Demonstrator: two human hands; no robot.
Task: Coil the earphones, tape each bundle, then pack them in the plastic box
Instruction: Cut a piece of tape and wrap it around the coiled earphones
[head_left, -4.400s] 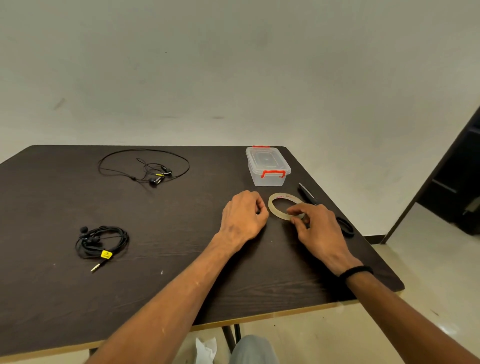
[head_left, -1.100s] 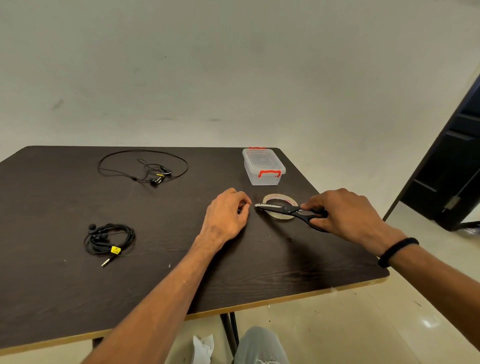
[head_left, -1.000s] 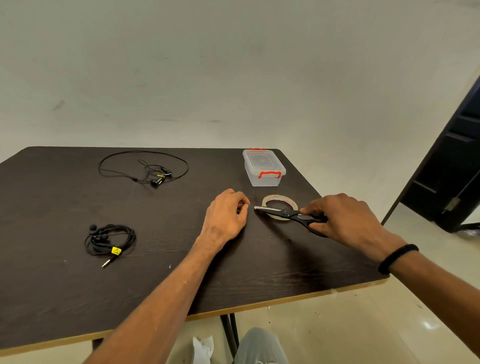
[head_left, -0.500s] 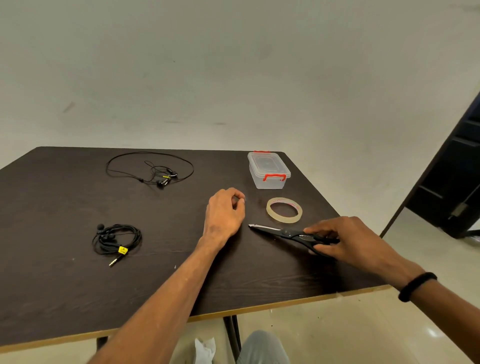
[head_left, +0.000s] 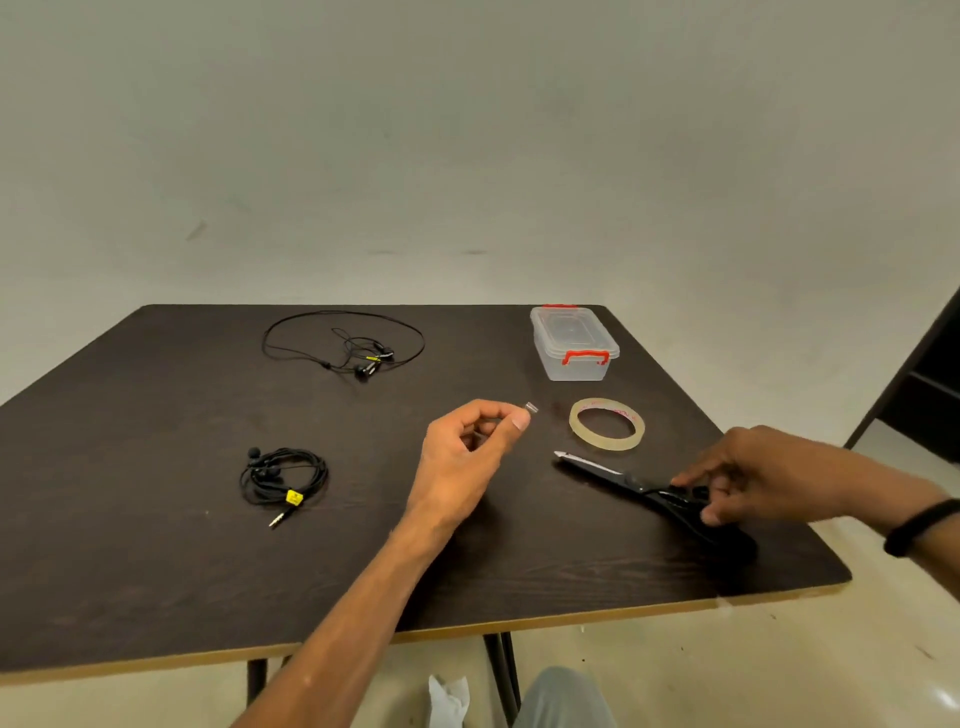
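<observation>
From the head camera I see my left hand (head_left: 470, 447) raised over the table (head_left: 156, 571), thumb and forefinger pinching a small tape piece (head_left: 531, 407). My right hand (head_left: 753, 475) reaches low, fingers curled on the scissors (head_left: 631, 486) handles. The coiled earphones (head_left: 283, 475) lie left, the loose earphones (head_left: 345, 343) farther back, the plastic box (head_left: 574, 343) closed beyond the tape roll (head_left: 607, 423).

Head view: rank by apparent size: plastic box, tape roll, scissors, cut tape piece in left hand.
1. scissors, longest, though nearest the camera and handles partly under the right hand
2. plastic box
3. tape roll, similar width to the box but flatter; the box sits farther back
4. tape piece, tiny, pinched by the left hand
</observation>
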